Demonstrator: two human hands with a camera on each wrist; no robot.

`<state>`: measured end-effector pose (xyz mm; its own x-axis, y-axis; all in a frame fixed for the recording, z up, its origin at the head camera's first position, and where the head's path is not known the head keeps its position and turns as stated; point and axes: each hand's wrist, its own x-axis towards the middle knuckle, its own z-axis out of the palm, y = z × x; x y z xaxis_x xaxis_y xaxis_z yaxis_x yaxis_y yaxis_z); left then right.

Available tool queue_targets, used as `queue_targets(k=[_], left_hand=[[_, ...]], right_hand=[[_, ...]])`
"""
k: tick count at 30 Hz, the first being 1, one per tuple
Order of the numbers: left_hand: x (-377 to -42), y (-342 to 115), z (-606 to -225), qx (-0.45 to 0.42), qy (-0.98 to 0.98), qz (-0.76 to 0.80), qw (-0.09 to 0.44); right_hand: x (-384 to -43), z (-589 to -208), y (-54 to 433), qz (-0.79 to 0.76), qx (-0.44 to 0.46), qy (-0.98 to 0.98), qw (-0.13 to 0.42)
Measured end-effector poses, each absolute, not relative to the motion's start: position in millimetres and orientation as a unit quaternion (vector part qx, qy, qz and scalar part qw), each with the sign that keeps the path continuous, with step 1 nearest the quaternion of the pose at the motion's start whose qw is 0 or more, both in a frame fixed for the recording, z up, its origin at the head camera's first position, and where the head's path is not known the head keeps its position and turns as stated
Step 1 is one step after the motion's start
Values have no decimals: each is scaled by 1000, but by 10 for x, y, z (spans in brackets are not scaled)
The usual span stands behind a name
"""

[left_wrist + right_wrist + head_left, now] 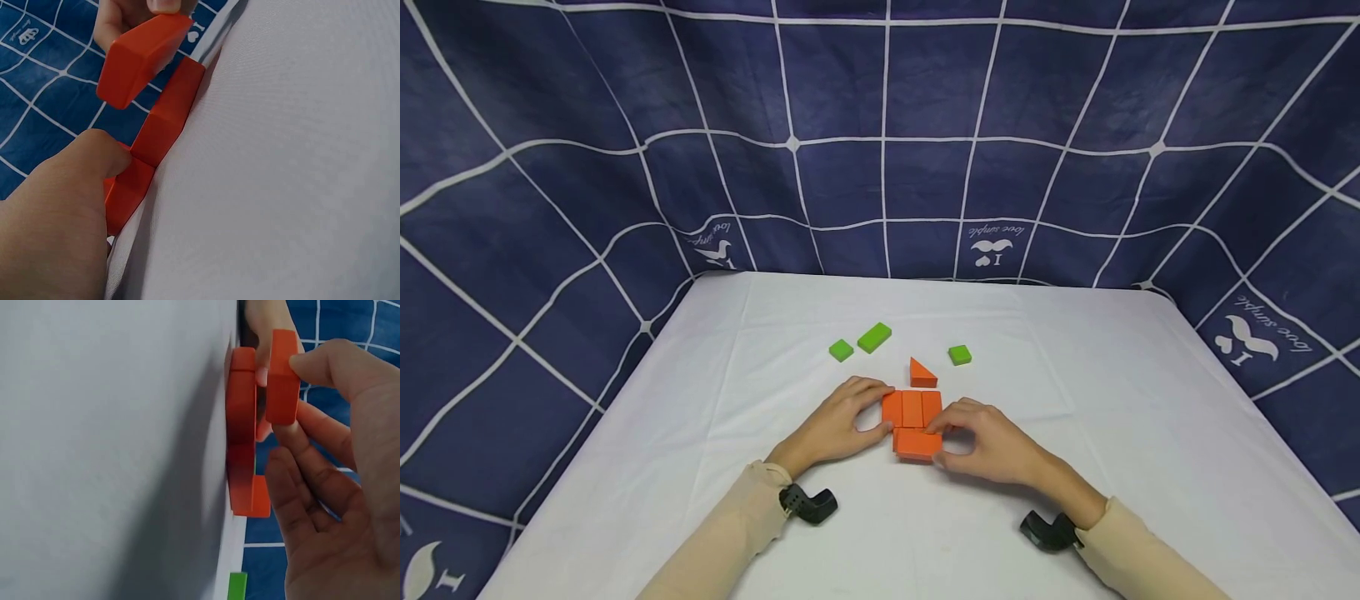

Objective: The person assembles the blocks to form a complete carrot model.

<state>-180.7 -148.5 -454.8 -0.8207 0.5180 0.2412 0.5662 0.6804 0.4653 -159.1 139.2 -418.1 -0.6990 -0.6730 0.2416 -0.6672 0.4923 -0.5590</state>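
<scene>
My right hand (992, 446) pinches an orange block (917, 444) between thumb and fingers. In the left wrist view this held block (140, 62) is raised above another orange block (169, 112) that lies on the cloth. Just beyond it in the head view, three orange blocks (912, 409) lie side by side. My left hand (835, 421) holds the leftmost orange block (892, 408), index finger at its far end and thumb at its near end. An orange triangular block (922, 375) stands a little behind the row.
Farther back on the white cloth (1075, 350) lie a small green block (841, 350), a longer green block (875, 337) and another small green block (959, 355). A dark blue gridded curtain (925, 183) hangs around the table's back and sides.
</scene>
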Motion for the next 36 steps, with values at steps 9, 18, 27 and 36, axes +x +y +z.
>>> queue_targets(k=[9,18,27,36], left_hand=[[-1813,-1486,-4549,-296,-916,-265,45],[-1813,-1488,-4560,-297,-916,-265,48],[-1815,-1485,-4565,-299,-915,-267,53],[-1809,-1486,-4562,-296,-915,-268,51]], right_hand=[[-1537,-4208,1352,-299,-416,859,4],[-1513,-4204,1319,-262,-428,865,-5],[-1502,-4232,1312,-234,-435,869,-29],[-1507,-4225,1311,-222,-442,869,-27]])
